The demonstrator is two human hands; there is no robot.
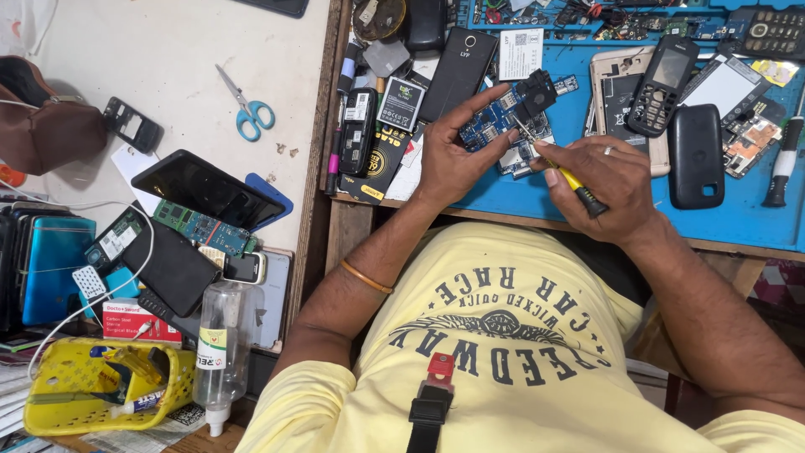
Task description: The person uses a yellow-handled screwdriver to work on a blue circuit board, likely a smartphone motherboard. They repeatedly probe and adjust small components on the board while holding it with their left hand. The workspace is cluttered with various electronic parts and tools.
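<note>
1. While the left hand [453,155] grips a blue circuit board [495,126] by its edge, fingers closed around it, the board sits tilted just above the blue tabletop [738,222].
2. The right hand [608,180] is closed on a yellow-handled screwdriver [570,178], its thin tip touching the board near a black part [535,91] fixed at the board's upper corner.
3. A ring shows on one right finger; a bangle [366,277] circles the left forearm.
4. Right of the hands lie a keypad phone [662,74] and a black back cover [695,156], well apart from the board.
5. Left of the hands lie a black phone [459,71] and a phone battery [401,103].
6. Farther left, on the pale surface, are blue-handled scissors [247,107], a dark tablet [201,189], a clear bottle [220,344] and a yellow basket [63,411].
</note>
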